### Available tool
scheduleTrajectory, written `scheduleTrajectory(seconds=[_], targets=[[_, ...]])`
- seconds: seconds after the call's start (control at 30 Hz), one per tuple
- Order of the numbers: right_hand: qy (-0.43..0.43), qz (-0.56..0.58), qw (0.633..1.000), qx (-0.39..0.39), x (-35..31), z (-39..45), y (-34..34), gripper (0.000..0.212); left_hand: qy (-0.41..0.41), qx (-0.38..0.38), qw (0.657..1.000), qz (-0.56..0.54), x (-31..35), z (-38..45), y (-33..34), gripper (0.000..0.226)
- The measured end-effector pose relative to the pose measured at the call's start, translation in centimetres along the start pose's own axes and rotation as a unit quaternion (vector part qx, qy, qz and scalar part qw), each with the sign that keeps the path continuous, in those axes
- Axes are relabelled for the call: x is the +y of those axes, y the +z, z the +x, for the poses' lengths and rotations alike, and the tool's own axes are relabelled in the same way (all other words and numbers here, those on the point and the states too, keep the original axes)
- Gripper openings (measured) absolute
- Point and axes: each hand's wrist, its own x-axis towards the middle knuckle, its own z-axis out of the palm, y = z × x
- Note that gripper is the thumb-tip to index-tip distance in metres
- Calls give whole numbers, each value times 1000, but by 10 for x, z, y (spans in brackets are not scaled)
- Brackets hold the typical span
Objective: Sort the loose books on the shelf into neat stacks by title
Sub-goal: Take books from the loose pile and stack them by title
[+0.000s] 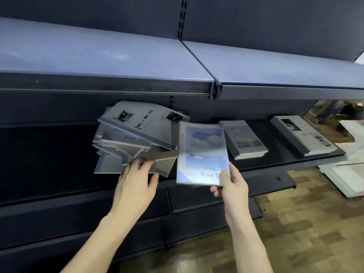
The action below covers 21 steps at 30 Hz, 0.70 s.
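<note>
A messy heap of loose books [126, 146] lies on the dark middle shelf [49, 146], topped by a grey "Time Memory" book [143, 125]. My left hand [136, 184] rests on the heap's front edge, fingers pressing on the lowest books. My right hand [230, 186] holds a "fine Day" book [202, 154] with a sky-and-cloud cover by its lower right corner, lifted in front of the shelf. To the right lie a neat stack of "fine Day" books [244, 139] and a stack of grey "Time Memory" books [303, 134].
An upper grey shelf [118, 56] overhangs the books. Lower dark shelves [197, 213] jut out below my hands. Wood-pattern floor [295, 233] lies at the right, with pale boards or papers [350, 174] piled at the far right edge.
</note>
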Motion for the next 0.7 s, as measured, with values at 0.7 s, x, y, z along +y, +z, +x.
scheduleTrajectory(seconds=[0.7], targets=[[2,-4,1000,0,2,29,-209,28,4,-75,996,-48,227,-40,91,49]])
